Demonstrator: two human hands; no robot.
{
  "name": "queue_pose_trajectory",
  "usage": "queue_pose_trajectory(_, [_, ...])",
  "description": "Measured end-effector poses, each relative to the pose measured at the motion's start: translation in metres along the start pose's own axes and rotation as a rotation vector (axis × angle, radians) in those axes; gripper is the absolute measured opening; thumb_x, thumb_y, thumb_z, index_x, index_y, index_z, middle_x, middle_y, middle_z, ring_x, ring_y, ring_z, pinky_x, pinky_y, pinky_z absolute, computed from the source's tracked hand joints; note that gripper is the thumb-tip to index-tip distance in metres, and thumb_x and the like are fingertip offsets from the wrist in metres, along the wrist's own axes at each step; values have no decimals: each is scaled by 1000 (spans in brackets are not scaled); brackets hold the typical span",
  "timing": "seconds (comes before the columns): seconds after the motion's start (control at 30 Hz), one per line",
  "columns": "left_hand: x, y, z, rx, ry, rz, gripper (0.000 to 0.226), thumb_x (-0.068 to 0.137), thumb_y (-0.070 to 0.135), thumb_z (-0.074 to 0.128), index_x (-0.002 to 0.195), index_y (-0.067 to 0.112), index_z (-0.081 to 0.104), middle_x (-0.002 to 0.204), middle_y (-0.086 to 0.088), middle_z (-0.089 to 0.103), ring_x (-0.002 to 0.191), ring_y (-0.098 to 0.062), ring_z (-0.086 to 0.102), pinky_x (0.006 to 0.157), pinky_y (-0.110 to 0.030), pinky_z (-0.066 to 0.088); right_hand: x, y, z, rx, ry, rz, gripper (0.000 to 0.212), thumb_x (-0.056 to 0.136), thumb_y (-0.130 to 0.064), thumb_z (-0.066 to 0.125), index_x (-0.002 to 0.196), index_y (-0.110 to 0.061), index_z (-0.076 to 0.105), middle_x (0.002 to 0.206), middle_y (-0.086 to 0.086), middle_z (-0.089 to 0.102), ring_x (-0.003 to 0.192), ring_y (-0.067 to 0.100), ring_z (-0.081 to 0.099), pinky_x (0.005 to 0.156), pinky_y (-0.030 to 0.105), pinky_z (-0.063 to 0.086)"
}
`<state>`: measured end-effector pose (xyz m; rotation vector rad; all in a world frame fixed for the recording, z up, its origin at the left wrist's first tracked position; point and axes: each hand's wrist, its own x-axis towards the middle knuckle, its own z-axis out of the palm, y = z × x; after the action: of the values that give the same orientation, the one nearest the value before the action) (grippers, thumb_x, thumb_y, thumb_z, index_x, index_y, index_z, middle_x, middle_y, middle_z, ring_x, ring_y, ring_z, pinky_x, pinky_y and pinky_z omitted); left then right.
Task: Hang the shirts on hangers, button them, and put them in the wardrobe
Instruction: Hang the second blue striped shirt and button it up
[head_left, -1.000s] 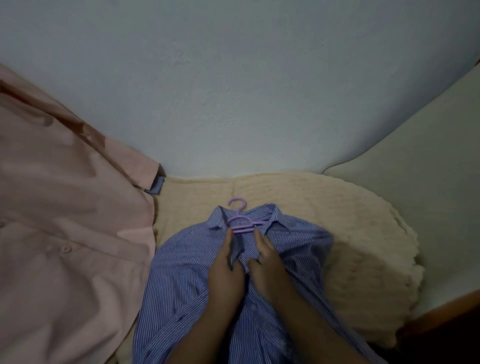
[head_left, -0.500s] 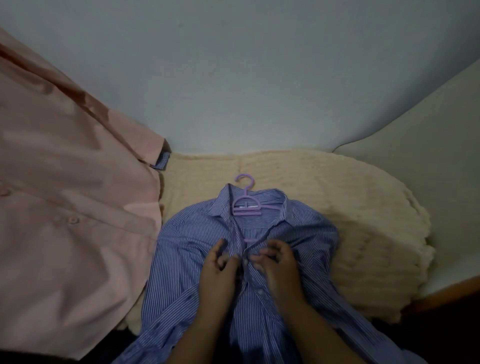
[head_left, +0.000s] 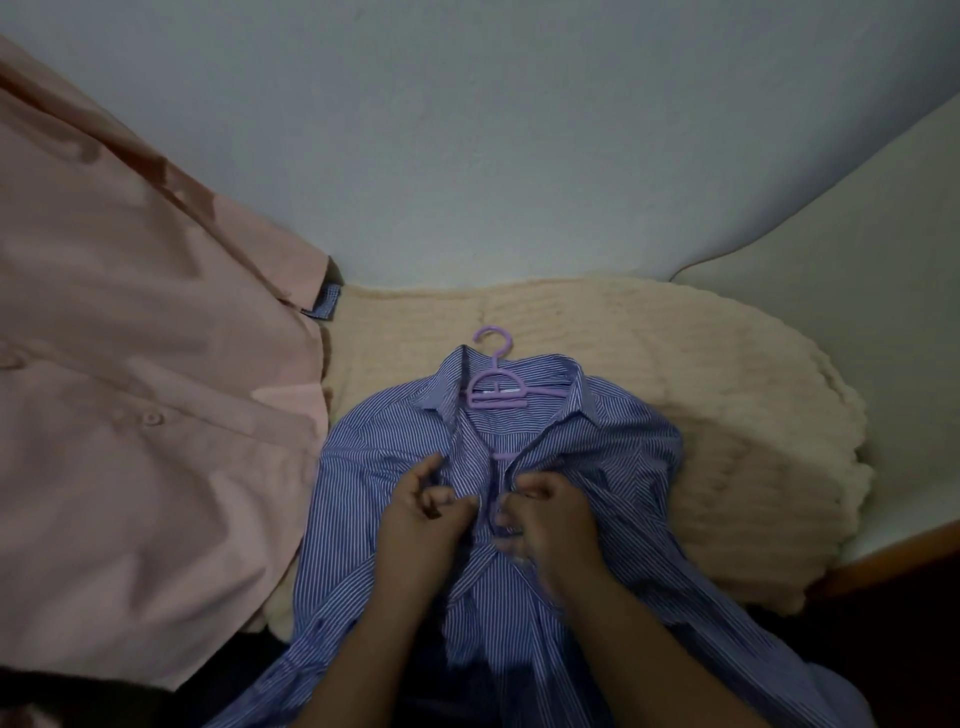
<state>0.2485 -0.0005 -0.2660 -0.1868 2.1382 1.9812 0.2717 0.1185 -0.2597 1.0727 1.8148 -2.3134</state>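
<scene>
A blue-and-white striped shirt (head_left: 613, 457) lies front up on a cream blanket, with a purple plastic hanger (head_left: 493, 392) inside its collar and the hook sticking out above. My left hand (head_left: 423, 525) pinches the left edge of the shirt's front opening below the collar. My right hand (head_left: 550, 519) pinches the right edge directly opposite, its fingers curled at the placket. The two edges meet between my fingertips; the button there is hidden by my fingers.
A pink shirt (head_left: 135, 395) is spread at the left, partly over the cream blanket (head_left: 727, 415). A pale blue wall (head_left: 493, 156) rises behind. A cream panel (head_left: 857, 260) stands at the right, with a wooden edge (head_left: 893, 561) below it.
My hands have slid down the shirt front from just under the collar to a lower spot on the placket. The view has tilted down, so the shirt appears higher.
</scene>
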Motion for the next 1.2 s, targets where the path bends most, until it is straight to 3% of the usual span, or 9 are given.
queue_pose_trajectory(0.1, [-7,37,0,270,112,287,56,82,2,68,127,27,47,70,6,54,58,0,53,58,-6,42,-2,-11,-2,34,97,-156,15,86,5,55,87,-10,58,75,6,58,63,18,57,52,25,47])
queue_pose_trajectory(0.2, [-4,59,3,390,179,447,62,81,10,68,135,31,45,77,12,55,61,-4,54,53,-13,40,-2,-23,0,-225,192,-405,15,84,1,60,82,-14,60,74,-5,59,69,8,54,62,17,43])
queue_pose_trajectory(0.37, [6,30,11,344,11,145,74,81,13,73,142,28,34,79,6,64,71,0,60,65,-10,42,3,-14,4,-287,199,-341,26,80,5,62,71,-18,53,69,-4,55,65,11,50,58,18,41])
queue_pose_trajectory(0.47, [-5,4,10,271,-6,20,53,81,5,72,121,25,44,78,-1,64,68,-8,61,64,-14,45,3,-6,1,-198,167,-254,23,79,4,67,74,-14,54,72,0,55,63,9,51,50,7,41])
queue_pose_trajectory(0.6, [-9,-3,13,140,72,-31,35,79,3,72,108,14,55,72,1,60,61,-14,57,64,-32,47,-2,-5,0,-169,153,-250,18,80,-1,70,79,-13,57,76,0,59,66,8,53,51,6,42])
queue_pose_trajectory(0.73, [-12,9,15,176,122,69,42,77,5,70,108,24,49,77,-2,56,59,-9,52,58,-21,43,-9,-9,0,-57,130,-220,15,85,-2,65,83,-14,57,82,9,63,65,17,61,51,23,47])
queue_pose_trajectory(0.83, [-15,15,15,211,110,127,51,77,4,71,116,26,46,76,3,58,55,1,53,54,-12,42,-16,-16,2,57,79,-183,15,85,2,62,86,-11,55,78,7,61,54,12,61,43,24,47])
queue_pose_trajectory(1.0, [-16,22,13,-24,59,-31,50,80,1,72,120,20,49,76,3,70,63,-5,64,61,-20,50,-19,-23,3,56,58,-190,18,82,2,67,84,-11,55,78,8,62,63,17,60,58,28,52])
queue_pose_trajectory(1.2, [-17,26,13,-219,44,-123,41,82,3,71,117,17,54,82,-2,74,74,-10,70,77,-27,55,-19,-19,-3,-91,67,-218,18,78,-3,72,80,-12,56,73,4,60,62,13,54,61,26,46])
